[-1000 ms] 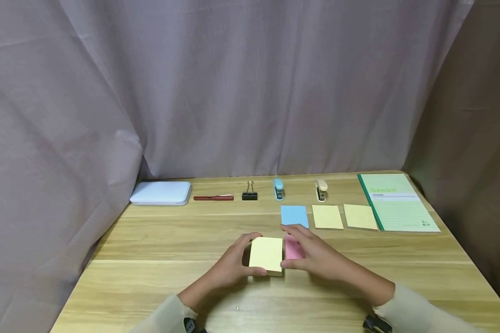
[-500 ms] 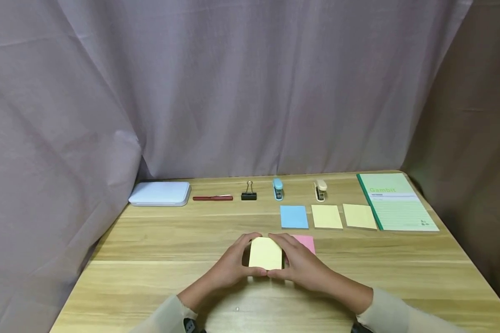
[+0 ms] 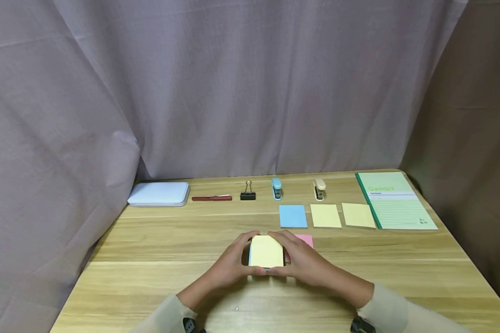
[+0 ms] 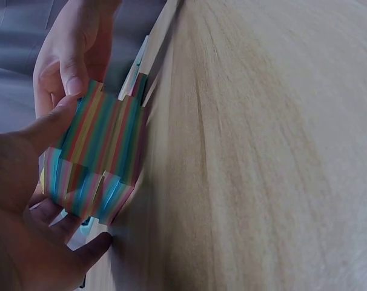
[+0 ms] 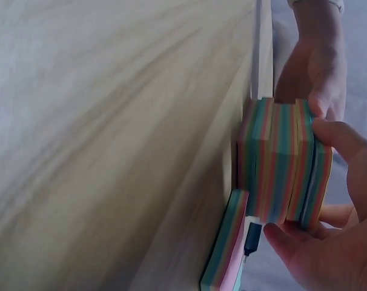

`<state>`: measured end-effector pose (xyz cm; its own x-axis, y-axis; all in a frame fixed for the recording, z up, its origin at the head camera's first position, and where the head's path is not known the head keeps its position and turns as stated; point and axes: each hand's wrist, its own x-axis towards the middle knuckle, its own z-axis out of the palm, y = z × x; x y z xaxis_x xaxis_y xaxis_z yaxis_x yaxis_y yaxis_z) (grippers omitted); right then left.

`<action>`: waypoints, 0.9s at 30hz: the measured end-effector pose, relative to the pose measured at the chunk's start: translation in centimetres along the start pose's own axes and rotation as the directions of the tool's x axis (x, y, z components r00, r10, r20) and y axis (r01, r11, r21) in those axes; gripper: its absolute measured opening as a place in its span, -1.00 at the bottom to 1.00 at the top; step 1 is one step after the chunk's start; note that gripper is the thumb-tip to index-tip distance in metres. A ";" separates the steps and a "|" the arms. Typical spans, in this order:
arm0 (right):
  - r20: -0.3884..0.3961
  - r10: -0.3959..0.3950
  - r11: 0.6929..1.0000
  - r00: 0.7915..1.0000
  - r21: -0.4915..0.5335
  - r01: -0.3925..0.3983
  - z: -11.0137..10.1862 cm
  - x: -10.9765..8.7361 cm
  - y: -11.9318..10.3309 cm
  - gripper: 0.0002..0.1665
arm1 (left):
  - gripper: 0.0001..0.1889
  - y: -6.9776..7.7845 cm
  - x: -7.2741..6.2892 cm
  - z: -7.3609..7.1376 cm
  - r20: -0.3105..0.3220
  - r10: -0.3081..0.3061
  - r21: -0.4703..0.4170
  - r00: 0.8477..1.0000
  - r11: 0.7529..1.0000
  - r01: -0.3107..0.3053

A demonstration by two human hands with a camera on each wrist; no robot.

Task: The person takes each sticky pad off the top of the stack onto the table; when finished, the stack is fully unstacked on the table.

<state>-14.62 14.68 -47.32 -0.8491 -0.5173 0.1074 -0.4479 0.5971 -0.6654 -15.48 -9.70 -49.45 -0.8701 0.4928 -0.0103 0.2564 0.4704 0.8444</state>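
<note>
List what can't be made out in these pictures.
Note stack, head view: far right corner covered by the right hand.
Pink pad, head view: partly hidden by that hand.
Pink pad, right wrist view: one end cut off by the bottom edge.
Notebook, head view: fine print too small to read.

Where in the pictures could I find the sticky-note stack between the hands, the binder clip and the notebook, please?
Sticky-note stack (image 3: 266,251): head view, on its pale yellow top.
Binder clip (image 3: 247,196): head view, on its black body.
Notebook (image 3: 396,201): head view, on its front cover.
</note>
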 end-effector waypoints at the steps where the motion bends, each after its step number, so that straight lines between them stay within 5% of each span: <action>1: 0.004 0.004 1.000 1.000 0.009 -0.004 -0.1 0.0 0.1 0.07 | 0.02 0.0 0.0 0.0 0.004 -0.005 -0.005 1.000 1.000 0.005; 11: -0.021 0.004 0.998 1.000 0.058 -0.003 -2.5 -1.4 2.4 -0.01 | -0.03 -0.2 0.1 0.0 0.009 0.023 -0.013 1.000 1.000 -0.023; 27: -0.049 0.136 0.989 0.989 -0.055 -0.139 -7.8 -7.1 9.5 0.02 | -0.12 -0.4 0.1 0.2 0.004 0.043 0.036 0.999 0.998 -0.043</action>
<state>-15.06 28.83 -48.66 -0.9149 -0.4005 0.0516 -0.3404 0.6960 -0.6322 -15.61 -9.72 -49.92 -0.8567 0.5153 0.0241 0.3088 0.4748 0.8241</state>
